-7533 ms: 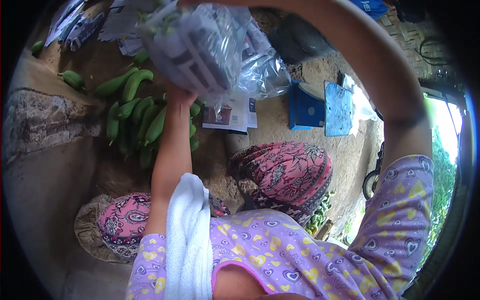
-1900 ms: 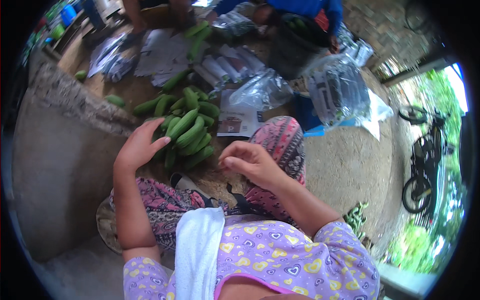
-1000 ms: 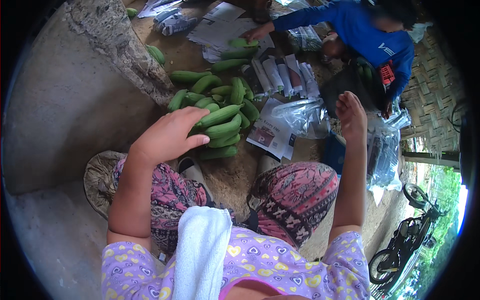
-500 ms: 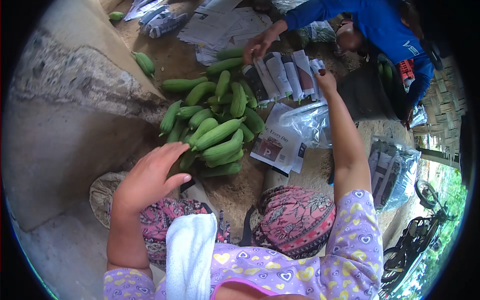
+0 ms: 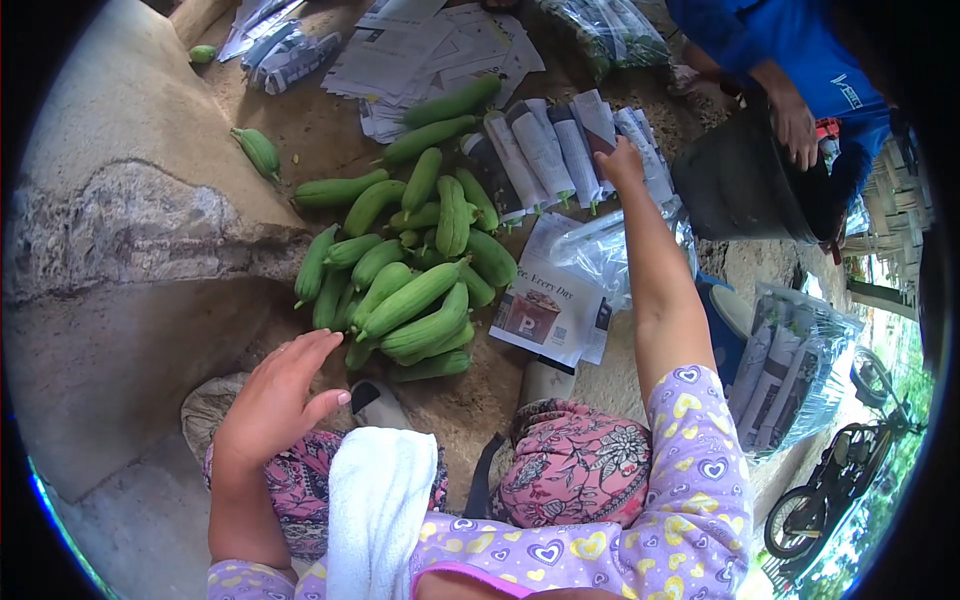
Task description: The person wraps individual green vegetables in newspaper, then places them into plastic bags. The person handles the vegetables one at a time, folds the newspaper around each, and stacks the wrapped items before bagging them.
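A heap of green ridged gourds (image 5: pixel 410 305) lies on the ground ahead of me. My left hand (image 5: pixel 280 390) hovers at the heap's near left side, its fingers stretched, thumb apart and nothing held. To the right of the heap's far end, several newspaper-wrapped gourds (image 5: pixel 530 150) lie side by side in a row, green tips poking out of the near ends. My right hand (image 5: pixel 622 163) reaches onto the right part of this row, fingers curled against a wrapped gourd (image 5: pixel 592 120). Below the row are a printed paper sheet (image 5: pixel 545 300) and a clear plastic bag (image 5: pixel 605 245).
Loose newspaper sheets (image 5: pixel 420 60) are spread at the back. At right, a co-worker's hand (image 5: pixel 795 130) is at the rim of a tilted black bucket (image 5: pixel 730 190). Bagged wrapped gourds (image 5: pixel 780 370) sit nearer me, by a motorcycle (image 5: pixel 835 480). A concrete wall (image 5: pixel 130 230) rises at left.
My right hand has shifted left along the row, off its right-end roll. The co-worker's hand has left the row's far left end for the bucket. My left hand stays beside the heap.
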Available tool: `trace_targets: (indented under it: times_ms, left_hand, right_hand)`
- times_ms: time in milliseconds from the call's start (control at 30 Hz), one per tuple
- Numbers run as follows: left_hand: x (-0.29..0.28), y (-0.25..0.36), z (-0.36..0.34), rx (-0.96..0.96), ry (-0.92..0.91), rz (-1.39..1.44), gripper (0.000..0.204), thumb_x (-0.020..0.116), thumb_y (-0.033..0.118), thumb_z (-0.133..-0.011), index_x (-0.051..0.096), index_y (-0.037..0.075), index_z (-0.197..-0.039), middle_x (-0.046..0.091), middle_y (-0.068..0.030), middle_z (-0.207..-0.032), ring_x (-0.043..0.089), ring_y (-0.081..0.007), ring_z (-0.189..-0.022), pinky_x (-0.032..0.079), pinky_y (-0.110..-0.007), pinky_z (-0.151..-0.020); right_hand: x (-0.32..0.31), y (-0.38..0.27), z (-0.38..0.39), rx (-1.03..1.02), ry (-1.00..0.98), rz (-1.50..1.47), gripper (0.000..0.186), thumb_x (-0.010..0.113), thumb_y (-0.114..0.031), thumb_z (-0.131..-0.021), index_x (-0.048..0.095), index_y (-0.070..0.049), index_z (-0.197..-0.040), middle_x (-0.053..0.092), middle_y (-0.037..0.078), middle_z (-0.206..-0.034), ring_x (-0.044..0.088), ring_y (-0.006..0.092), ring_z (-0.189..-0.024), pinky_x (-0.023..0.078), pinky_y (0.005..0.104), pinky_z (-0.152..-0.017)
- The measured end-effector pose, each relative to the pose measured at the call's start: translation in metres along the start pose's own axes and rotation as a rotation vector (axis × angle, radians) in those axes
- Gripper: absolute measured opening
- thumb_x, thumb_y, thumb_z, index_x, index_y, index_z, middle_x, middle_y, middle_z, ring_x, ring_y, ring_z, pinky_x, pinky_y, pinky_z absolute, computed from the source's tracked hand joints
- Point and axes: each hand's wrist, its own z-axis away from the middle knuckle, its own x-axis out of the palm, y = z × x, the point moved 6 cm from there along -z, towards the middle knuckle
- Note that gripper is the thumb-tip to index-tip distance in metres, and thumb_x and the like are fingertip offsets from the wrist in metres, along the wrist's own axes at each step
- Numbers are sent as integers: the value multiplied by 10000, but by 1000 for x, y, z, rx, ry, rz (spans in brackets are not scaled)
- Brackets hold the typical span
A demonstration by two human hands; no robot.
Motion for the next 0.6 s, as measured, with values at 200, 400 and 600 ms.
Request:
trace_targets:
  times_ms: [200, 400, 600]
  left_hand:
    - [2, 10, -5, 17, 5, -8, 620, 735, 207, -808, 497, 37, -1355, 522, -199, -1370, 492, -377, -1267, 404, -430, -1060]
    - [9, 10, -5, 14, -11, -13, 613, 730, 223, -817, 495, 25, -1347, 521, -214, -1360, 493, -386, -1256, 387, -446, -1075]
    - [-3, 10, 5, 28, 19, -31, 615, 739, 204, -807, 498, 27, -1344, 523, -208, -1359, 497, -386, -1250, 390, -446, -1071]
  right_hand:
    - [-11, -5, 5, 79, -76, 111, 687, 828, -347, -681, 570, -41, -1239, 542, 182, -1283, 499, 380, -1234, 455, 465, -1015]
    - [-18, -11, 11, -10, 116, 117, 684, 822, -301, -643, 563, -52, -1225, 530, 169, -1282, 490, 354, -1237, 460, 446, -1012]
    - [-35, -25, 48, 34, 44, -272, 713, 800, -286, -645, 531, 10, -1236, 607, 234, -1202, 596, 360, -1123, 475, 433, -968]
